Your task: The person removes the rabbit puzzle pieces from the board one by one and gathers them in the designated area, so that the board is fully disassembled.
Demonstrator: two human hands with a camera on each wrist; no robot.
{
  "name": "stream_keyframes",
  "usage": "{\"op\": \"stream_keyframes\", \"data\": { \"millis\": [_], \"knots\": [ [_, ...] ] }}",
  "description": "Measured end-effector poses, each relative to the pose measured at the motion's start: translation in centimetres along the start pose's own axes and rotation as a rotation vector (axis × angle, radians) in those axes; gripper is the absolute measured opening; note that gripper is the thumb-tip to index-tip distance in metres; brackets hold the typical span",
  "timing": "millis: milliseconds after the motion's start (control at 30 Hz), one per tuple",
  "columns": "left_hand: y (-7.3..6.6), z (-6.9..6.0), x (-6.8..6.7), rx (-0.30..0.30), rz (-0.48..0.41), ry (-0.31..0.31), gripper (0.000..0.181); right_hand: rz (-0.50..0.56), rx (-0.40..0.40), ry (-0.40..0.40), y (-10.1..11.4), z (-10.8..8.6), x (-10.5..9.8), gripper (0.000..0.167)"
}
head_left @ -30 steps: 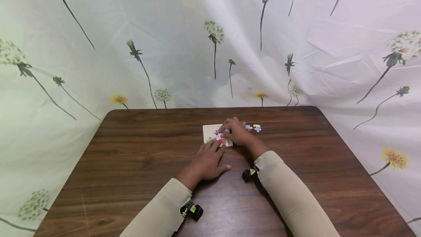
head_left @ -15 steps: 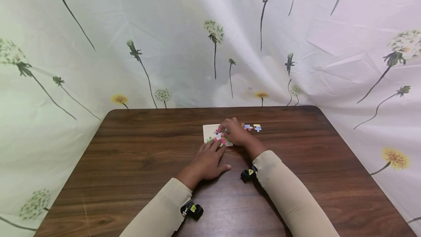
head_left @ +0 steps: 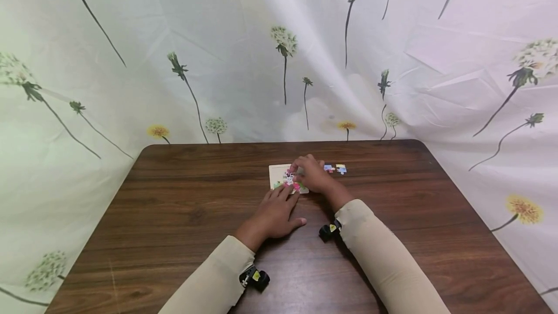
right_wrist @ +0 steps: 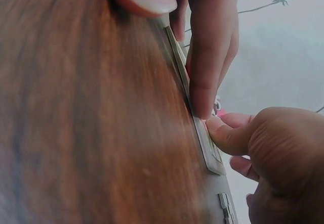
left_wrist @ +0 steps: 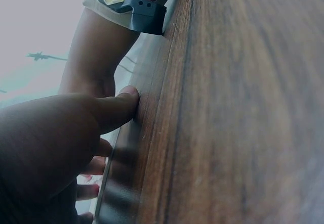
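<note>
The jigsaw board point(head_left: 275, 174) lies flat on the dark wood-grain bench point(head_left: 174, 217), just right of the middle of the head frame and below its centre. The step in hand looks like seating a piece in a partly filled board: the left part is bare and pale, while pink, white and green printing shows along the lower edge and near the middle.

The person's right hand point(head_left: 315, 174) arches over the board's right side, fingers curled, thumb and index finger apparently pinching a pink-and-white puzzle piece point(head_left: 289, 176); whether it is seated is hidden. The left hand point(head_left: 275, 213) lies below, fingers extended and apart, fingertips on the board's near edge, thumb spread to the right, apparently steadying it.

The next move seems to call for lining up the piece's tabs and pressing it flat while the left fingertips keep the board from sliding. Two loose jigsaw pieces point(head_left: 342, 169) lie on the bench to the right of the right hand.

The board's long axis appears to run left to right across the frame, though foreshortening leaves some doubt. The printed figure's head seems to point to the top of the frame.
</note>
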State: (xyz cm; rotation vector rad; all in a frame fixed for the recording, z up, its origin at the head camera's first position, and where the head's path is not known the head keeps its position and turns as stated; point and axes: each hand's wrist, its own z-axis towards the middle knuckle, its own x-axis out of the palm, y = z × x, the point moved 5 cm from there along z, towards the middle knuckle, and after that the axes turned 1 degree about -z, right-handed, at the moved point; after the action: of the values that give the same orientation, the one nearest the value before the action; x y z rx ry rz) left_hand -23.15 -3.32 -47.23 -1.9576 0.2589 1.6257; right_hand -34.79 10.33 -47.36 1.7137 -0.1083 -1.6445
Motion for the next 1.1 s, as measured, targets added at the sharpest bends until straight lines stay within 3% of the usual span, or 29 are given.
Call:
{"op": "stream_keyframes", "data": {
  "millis": [267, 467, 700, 1100],
  "knots": [
    [0.02, -0.01, -0.01, -0.006, 0.0, 0.007, 0.081, 0.013, -0.036, -0.039, 0.31, -0.07, -0.28, 0.01],
    [0.08, -0.01, 0.03, -0.011, -0.005, 0.01, 0.081, 0.012, -0.067, -0.051, 0.55, -0.1, -0.39, 0.025],
    [0.08, -0.03, 0.05, -0.014, -0.003, 0.015, 0.08, 0.005, -0.069, -0.035, 0.52, -0.1, -0.31, 0.025],
    [-0.04, -0.13, -0.16, -0.006, -0.012, 0.007, 0.08, -0.045, -0.052, -0.082, 0.0, -0.05, -0.93, 0.029]
  ]
}}
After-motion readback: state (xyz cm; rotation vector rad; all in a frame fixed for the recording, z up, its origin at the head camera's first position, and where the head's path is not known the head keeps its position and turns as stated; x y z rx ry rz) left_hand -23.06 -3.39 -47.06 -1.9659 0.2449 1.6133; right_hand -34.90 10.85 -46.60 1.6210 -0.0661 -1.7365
